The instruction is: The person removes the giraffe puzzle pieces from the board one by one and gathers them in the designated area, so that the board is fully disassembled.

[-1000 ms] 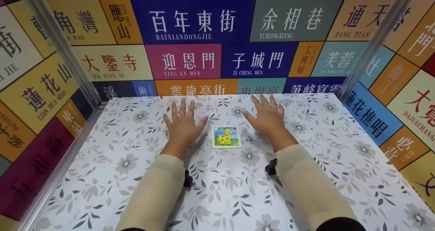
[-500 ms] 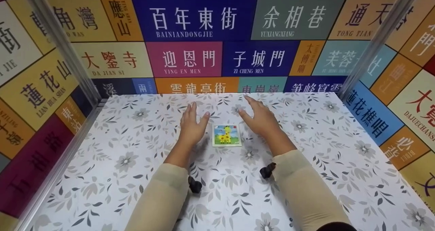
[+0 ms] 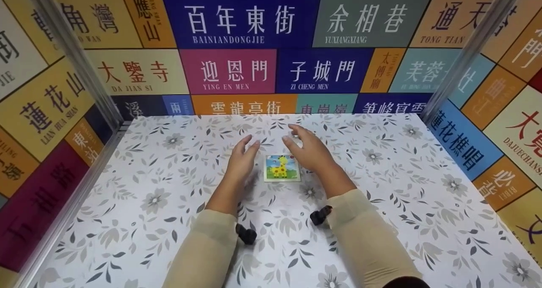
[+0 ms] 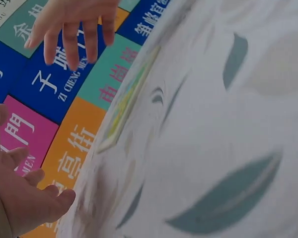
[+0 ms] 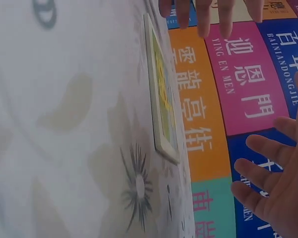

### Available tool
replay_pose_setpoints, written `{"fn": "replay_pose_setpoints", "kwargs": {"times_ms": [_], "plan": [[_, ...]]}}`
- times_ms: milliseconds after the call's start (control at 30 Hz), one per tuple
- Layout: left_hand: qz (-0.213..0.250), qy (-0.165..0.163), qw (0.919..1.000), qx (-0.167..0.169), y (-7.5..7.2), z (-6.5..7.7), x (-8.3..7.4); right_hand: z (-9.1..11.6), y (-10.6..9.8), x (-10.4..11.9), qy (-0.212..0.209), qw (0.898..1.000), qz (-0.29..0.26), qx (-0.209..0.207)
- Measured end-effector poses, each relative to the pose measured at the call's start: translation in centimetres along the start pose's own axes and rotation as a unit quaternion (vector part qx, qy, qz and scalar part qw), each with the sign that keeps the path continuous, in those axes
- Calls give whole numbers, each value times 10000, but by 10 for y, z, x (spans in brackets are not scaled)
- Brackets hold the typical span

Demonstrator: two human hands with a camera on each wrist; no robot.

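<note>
A small square giraffe picture puzzle [image 3: 282, 168] with a pale border lies flat on the patterned tabletop. My left hand [image 3: 241, 161] hovers just to its left, palm turned inward and fingers loosely bent. On the other side is my right hand [image 3: 311, 150], thumb and fingers spread apart, near the puzzle's upper right corner. Neither hand touches it. From the left wrist view the puzzle [image 4: 129, 101] appears edge-on, with the right hand [image 4: 77, 29] beyond it. The right wrist view also shows the puzzle [image 5: 161, 94] edge-on and empty space between my right hand [image 5: 280, 178] and it.
The white tabletop [image 3: 169, 228] has a grey leaf and flower print. Panels of coloured street-name signs [image 3: 237, 19] enclose the back and both sides. Clear corner posts [image 3: 84, 59] stand at the back left and right. Small black devices [image 3: 246, 234] sit on the wrists.
Both hands were spread palm-down beside the puzzle; they have turned palms inward and drawn closer together around it. The puzzle has stayed in place.
</note>
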State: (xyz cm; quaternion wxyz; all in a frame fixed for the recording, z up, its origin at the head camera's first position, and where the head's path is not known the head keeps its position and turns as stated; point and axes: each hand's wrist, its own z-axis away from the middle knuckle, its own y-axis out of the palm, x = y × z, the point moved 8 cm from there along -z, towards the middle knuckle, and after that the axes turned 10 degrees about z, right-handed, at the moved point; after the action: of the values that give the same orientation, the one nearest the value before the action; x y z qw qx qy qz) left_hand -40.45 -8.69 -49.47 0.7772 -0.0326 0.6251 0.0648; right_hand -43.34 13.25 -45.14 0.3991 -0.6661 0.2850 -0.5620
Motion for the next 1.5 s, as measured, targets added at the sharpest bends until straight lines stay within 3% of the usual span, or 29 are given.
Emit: {"fn": "replay_pose_setpoints", "kwargs": {"times_ms": [100,300,567,767,967,1167,1300,1500], "plan": [[-6,19,9999,139,2,0,-1,-6,7,13,-131,9998,-119,57],[410,-172,9987,250,-2,1,7,-16,16,35,-447,9984,-333,132],[679,-96,9956,633,8,3,18,-21,29,27,-295,9975,-542,329],[87,155,9962,856,11,7,24,-22,50,12,-240,9951,-758,591],[-656,31,9897,1276,13,13,26,-23,59,0,-200,9925,-919,783],[-1137,22,9832,1430,15,12,25,-28,67,-12,-105,9882,-935,1207],[-1846,238,9702,1553,16,10,24,-31,71,-13,-146,9882,-770,1317],[-2883,791,9377,1771,20,7,19,-34,73,-7,-433,9879,-315,1452]]}}
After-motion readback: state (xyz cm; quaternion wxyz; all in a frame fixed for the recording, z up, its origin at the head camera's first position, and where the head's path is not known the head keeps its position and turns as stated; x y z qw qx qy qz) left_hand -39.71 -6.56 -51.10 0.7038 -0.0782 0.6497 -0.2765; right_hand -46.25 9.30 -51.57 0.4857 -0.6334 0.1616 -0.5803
